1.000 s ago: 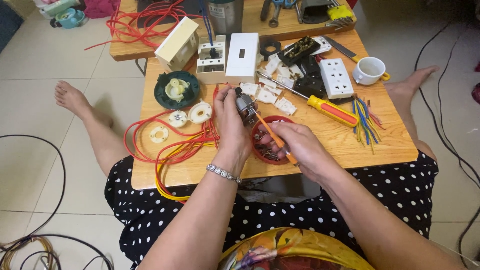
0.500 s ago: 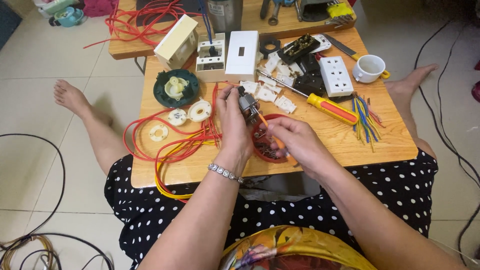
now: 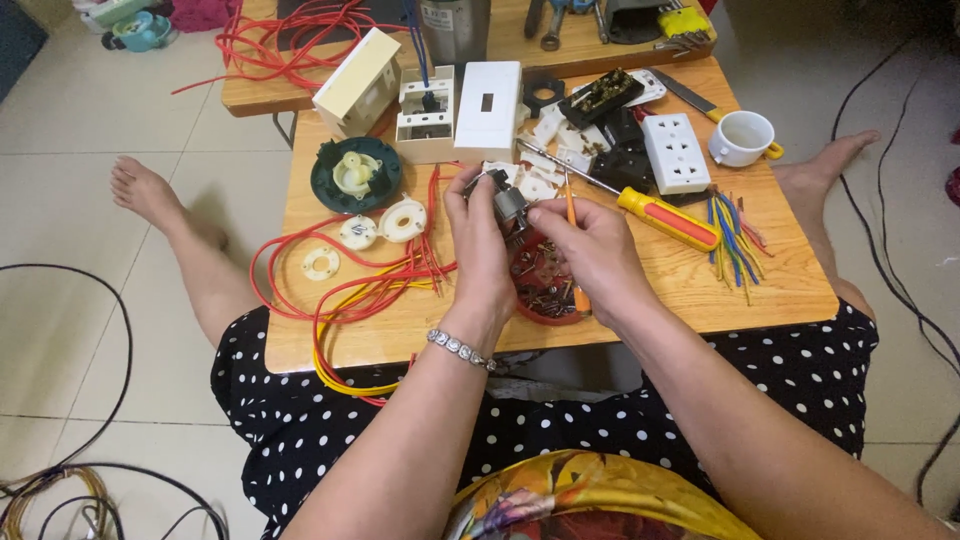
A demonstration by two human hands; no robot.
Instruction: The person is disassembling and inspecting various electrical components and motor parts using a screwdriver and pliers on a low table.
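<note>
Item: small grey metal-and-plastic electrical part (image 3: pixel 510 205), held above the wooden tabletop (image 3: pixel 700 290), between both hands and just over a red bowl of screws (image 3: pixel 545 290). Left hand (image 3: pixel 480 235): fingers curled shut around the part from its left side, thumb on top; bracelet at the wrist. Right hand (image 3: pixel 590 250): pinched closed on a thin orange-handled screwdriver (image 3: pixel 572 215), its shaft now standing nearly upright with the tip at the part; a second ago the same tool lay slanted down across the bowl, so it has been raised and swung onto the part, which suggests the fastening work has moved from picking up to driving. Beyond the right hand: a larger yellow-and-red screwdriver (image 3: pixel 665 215), a white socket block (image 3: pixel 675 150), a white cup (image 3: pixel 742 135), loose coloured wire offcuts (image 3: pixel 730 235). Left of the left hand: red cable loops (image 3: pixel 340 280), white round discs (image 3: pixel 400 218), a dark green dish (image 3: pixel 355 175). Not legible: the screwdriver tip and the exact point of contact, covered by fingers; the part's underside; the bowl's contents, too small to sort.
</note>
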